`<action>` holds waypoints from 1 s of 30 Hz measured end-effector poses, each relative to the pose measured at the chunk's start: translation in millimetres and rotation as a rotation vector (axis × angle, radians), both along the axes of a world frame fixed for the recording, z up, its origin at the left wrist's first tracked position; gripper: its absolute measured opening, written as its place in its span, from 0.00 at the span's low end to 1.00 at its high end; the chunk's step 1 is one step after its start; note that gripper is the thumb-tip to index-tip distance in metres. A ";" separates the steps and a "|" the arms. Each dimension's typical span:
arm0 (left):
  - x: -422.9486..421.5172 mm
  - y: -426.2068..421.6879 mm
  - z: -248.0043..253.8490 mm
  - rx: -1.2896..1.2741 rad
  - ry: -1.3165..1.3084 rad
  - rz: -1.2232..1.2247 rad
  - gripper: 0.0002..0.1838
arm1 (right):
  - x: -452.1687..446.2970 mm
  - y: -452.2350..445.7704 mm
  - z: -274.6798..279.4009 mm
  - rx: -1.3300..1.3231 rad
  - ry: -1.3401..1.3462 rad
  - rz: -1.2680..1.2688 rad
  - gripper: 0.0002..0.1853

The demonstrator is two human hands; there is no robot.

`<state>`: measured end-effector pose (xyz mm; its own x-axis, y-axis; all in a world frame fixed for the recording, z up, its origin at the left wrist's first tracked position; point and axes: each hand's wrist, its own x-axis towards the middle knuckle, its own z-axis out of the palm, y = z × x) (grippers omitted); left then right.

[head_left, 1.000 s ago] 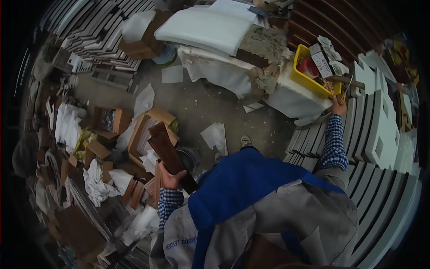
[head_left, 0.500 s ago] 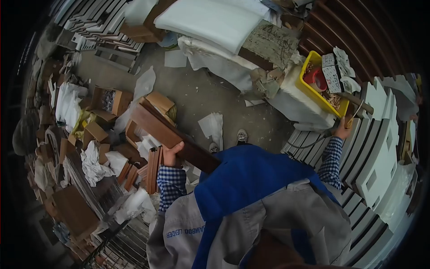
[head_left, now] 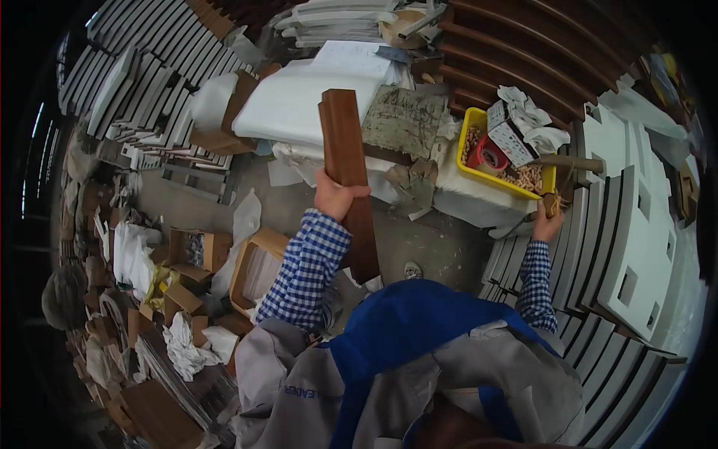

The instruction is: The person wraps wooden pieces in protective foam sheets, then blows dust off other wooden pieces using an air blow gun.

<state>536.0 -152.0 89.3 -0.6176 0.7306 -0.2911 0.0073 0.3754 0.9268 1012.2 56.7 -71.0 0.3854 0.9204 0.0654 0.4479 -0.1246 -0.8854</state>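
Note:
My left hand is wrapped round a long reddish-brown wooden piece, held lengthwise in front of me with its far end over the white-covered bench. My right hand is closed round a small yellowish-brown object, partly hidden by the fingers, at the near right corner of a yellow bin. In the bin are a red roll, small light-brown pieces and a patterned box. A wooden handle lies across the bin's right edge.
Grey-white panels are stacked at the right, brown boards at the upper right. Open cardboard boxes and crumpled white wrapping lie at the left. A ragged grey-green sheet covers part of the bench.
My left hand has moved up and right with the wooden piece, which now points away from me over the bench. My right hand stays by the bin's corner. The view has shifted.

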 end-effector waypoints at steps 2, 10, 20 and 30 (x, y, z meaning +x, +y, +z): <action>3.5 48.7 20.0 -0.247 0.235 -0.098 0.45 | 14.3 -4.4 -20.6 -0.030 -0.197 0.031 0.33; 32.0 205.7 -40.9 -0.799 0.675 -0.263 0.44 | -9.2 -72.9 36.0 0.100 -0.014 0.036 0.28; 37.5 234.5 -67.3 -0.793 0.792 -0.278 0.49 | -152.7 -102.7 304.7 0.889 0.436 0.976 0.12; 10.2 12.0 -101.6 0.243 0.504 0.178 0.47 | -209.5 -140.8 343.9 0.954 1.219 1.576 0.21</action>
